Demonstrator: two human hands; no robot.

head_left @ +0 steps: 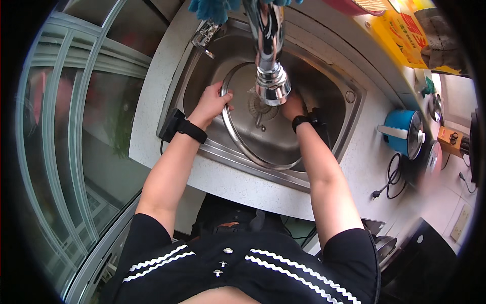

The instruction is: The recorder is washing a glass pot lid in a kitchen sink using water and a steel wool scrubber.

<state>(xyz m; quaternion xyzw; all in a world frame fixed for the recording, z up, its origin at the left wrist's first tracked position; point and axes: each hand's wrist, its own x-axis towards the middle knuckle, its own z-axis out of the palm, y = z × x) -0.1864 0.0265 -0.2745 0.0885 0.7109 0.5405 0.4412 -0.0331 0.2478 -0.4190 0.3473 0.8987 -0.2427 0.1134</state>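
My left hand [213,102] grips the left edge of a large round lid [236,140], with the thumb over its steel rim. The lid's middle looks like clear glass, and the sink floor shows through it. It is held inside a stainless steel sink [326,68]. On the right, my right hand [293,105] is down in the basin by the lid. The chrome faucet head [273,85] partly covers that hand, so its fingers and what they touch are hidden. A drain strainer [262,108] appears behind the lid, below the faucet.
A chrome fitting [207,38] stands at the sink's back left corner. Blue cloth [214,8] hangs near the faucet. On the right counter are a blue electric pot [402,133] and its plug cord [391,182]. A framed glass sliding door [76,125] is at left.
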